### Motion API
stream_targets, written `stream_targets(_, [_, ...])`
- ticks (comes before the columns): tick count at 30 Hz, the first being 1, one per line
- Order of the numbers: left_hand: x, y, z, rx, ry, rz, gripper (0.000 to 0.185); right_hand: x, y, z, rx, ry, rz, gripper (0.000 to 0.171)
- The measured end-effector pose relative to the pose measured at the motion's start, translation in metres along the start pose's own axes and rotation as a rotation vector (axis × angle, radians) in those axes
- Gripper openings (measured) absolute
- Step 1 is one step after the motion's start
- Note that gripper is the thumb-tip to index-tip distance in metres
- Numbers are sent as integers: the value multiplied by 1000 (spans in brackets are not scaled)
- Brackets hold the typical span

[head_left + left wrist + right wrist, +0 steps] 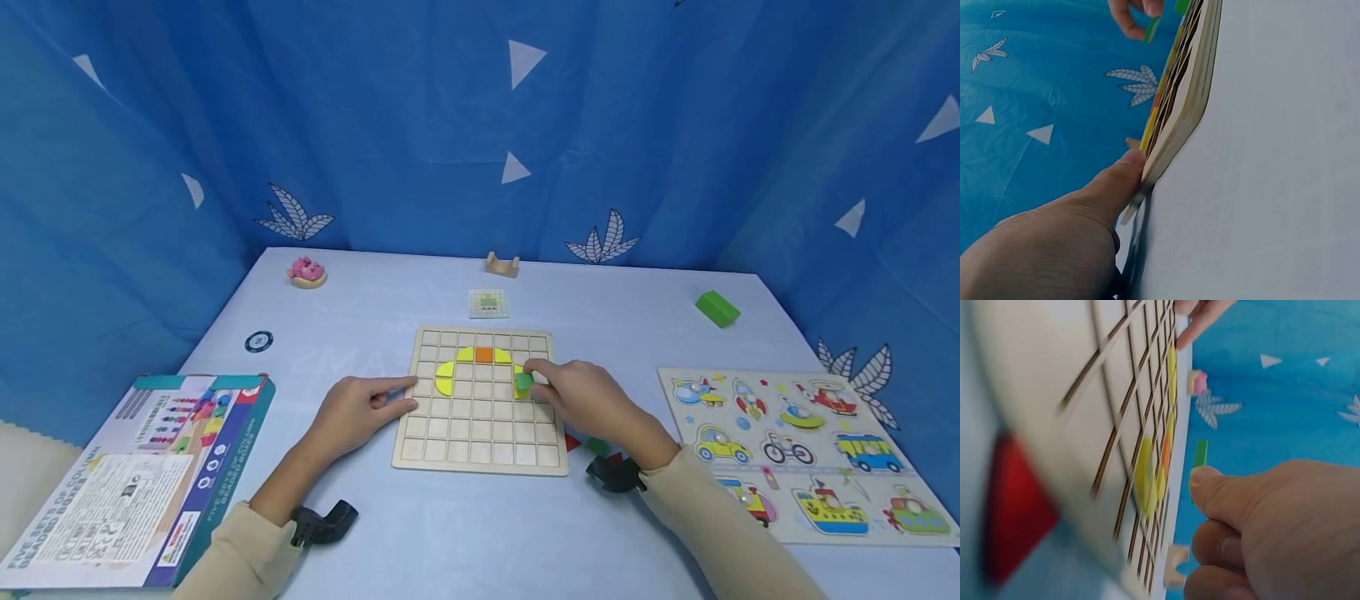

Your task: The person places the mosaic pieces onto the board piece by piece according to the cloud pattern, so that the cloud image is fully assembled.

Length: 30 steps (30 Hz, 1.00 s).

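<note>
A wooden grid board (480,454) lies in front of me. My left hand (358,414) touches its left edge with extended index finger and thumb; the left wrist view shows that thumb (1124,172) at the board's rim. Above the right part of the board, my right hand (588,398) pinches a small green tile (524,381) between thumb and fingers. In the right wrist view the green tile (1201,452) stands on edge in that pinch, apart from the grid. Yellow curved tiles (444,386) and an orange square tile (484,355) form an arch on the board.
Behind the board lies a small pattern card (488,310). Loose red tiles (572,442) and green tiles (597,447) sit by its right edge, near the right wrist. A picture puzzle board (757,450) is at the right, a toy box (225,492) at the left, a green block (717,308) farther back.
</note>
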<state>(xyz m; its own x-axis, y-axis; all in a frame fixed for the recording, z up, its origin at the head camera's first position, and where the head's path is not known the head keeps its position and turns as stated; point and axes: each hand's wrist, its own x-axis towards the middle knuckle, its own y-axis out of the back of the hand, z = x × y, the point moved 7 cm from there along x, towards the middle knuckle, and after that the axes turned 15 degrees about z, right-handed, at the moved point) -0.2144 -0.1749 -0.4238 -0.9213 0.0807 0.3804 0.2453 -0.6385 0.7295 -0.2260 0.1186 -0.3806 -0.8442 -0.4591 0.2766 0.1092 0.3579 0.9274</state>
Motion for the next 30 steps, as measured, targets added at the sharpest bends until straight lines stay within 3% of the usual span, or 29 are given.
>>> stream_targets(6, [0, 1, 0, 2, 2, -3, 42, 24, -14, -20, 55, -6, -19, 36])
stream_targets(15, [0, 1, 1, 1, 1, -14, 41, 48, -29, -42, 78, -5, 21, 35])
stream_targets(30, [1, 0, 0, 6, -3, -13, 41, 59, -48, -46, 124, -42, 0, 32])
